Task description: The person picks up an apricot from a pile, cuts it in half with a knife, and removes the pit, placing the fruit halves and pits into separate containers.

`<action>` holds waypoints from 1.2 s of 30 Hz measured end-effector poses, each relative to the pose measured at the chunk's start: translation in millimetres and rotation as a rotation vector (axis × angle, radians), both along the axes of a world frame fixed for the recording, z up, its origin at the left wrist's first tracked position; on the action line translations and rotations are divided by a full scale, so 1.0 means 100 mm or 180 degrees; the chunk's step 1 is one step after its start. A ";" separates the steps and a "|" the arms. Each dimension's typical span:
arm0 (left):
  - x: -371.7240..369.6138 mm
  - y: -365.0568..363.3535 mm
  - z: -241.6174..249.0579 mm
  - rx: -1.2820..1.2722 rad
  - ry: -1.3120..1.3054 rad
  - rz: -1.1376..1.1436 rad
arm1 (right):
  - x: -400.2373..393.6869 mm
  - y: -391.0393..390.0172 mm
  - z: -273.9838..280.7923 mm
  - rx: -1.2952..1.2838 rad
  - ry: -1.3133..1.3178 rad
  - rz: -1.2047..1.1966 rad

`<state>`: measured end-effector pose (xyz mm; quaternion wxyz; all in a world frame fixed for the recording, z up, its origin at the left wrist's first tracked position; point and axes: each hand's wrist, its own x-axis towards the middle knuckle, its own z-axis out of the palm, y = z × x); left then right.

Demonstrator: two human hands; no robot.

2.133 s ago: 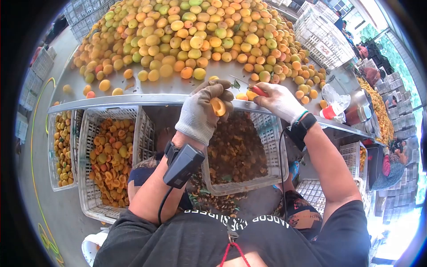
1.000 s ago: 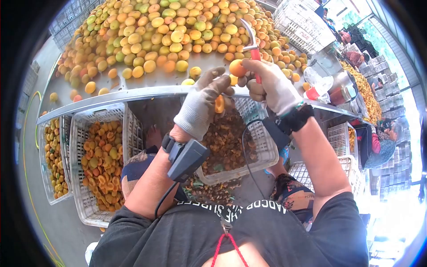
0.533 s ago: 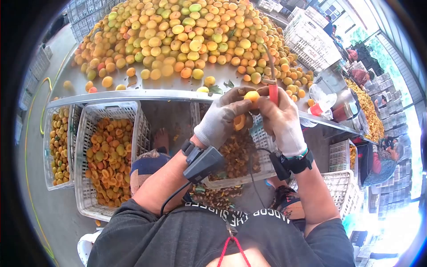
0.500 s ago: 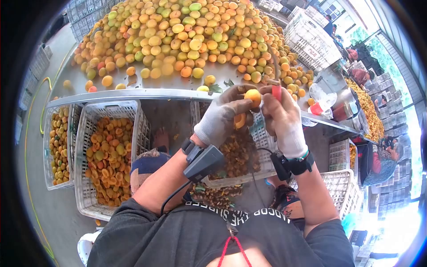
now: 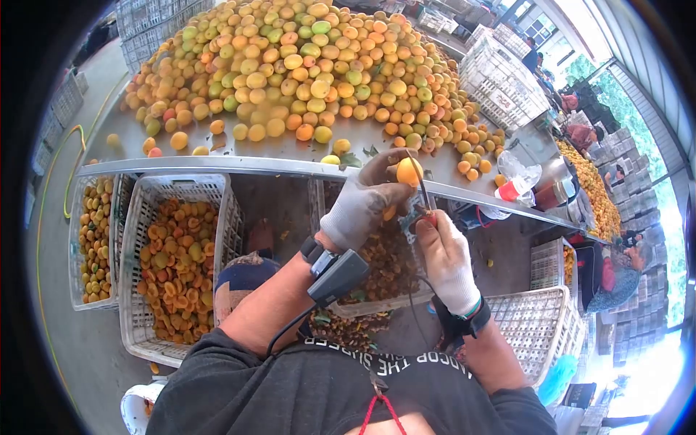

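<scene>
My left hand (image 5: 362, 203), in a grey glove, grips a whole orange apricot (image 5: 408, 172) at its fingertips, with an apricot half tucked under the palm. My right hand (image 5: 444, 254), in a white glove, holds a small curved knife (image 5: 423, 197) by its red handle; the blade reaches up against the apricot. Both hands hover over a white crate of pits (image 5: 420, 290) just below the steel table edge (image 5: 217, 165). A black device is strapped on each wrist.
A big heap of apricots (image 5: 304, 65) covers the steel table. Two white crates at left, one (image 5: 177, 254) with cut halves, the other (image 5: 98, 232) with apricots. An empty crate (image 5: 533, 326) lies at lower right. Bottles (image 5: 522, 188) and other people stand far right.
My right hand has dropped from beside the fruit to below it, so the knife now points up into the apricot. My left hand holds the apricot a little higher.
</scene>
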<state>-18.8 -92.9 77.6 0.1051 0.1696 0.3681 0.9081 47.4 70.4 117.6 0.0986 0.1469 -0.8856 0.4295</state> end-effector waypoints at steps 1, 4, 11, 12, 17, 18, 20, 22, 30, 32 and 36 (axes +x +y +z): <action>-0.01 0.00 0.00 0.0073 0.0032 -0.0052 | 0.02 0.00 0.00 0.0087 -0.0012 -0.0027; 0.04 0.02 0.07 -0.0065 -0.0010 0.0122 | 0.02 0.01 -0.05 0.0164 0.0146 -0.0050; 0.03 0.05 0.02 -0.0060 -0.0062 0.0211 | 0.05 0.00 -0.10 0.0187 0.0057 -0.0061; 0.03 0.04 0.01 -0.0177 -0.0059 0.0183 | 0.06 -0.01 -0.09 0.0148 -0.0035 -0.0060; 0.09 0.05 0.05 -0.0298 -0.0142 0.0223 | 0.05 0.05 -0.18 0.0236 -0.0066 -0.0087; 0.09 0.06 0.06 -0.0341 -0.0127 0.0266 | 0.05 0.06 -0.21 0.0250 -0.0054 -0.0066; 0.10 0.08 0.06 -0.0382 -0.0103 0.0298 | 0.04 0.09 -0.25 0.0265 -0.0035 -0.0056; 0.11 0.09 0.06 -0.0248 -0.0045 0.0319 | 0.05 0.10 -0.27 0.0254 -0.0249 -0.0066; 0.11 0.08 0.06 -0.0441 0.0002 0.0295 | 0.10 0.03 -0.28 0.0411 -0.0082 -0.0258; 0.06 0.09 0.09 -0.0426 0.0073 0.0449 | 0.07 0.02 -0.25 0.0447 0.0102 -0.0248; 0.13 0.08 0.07 -0.0426 0.0240 0.0580 | 0.11 -0.03 -0.20 0.0386 0.0474 -0.0124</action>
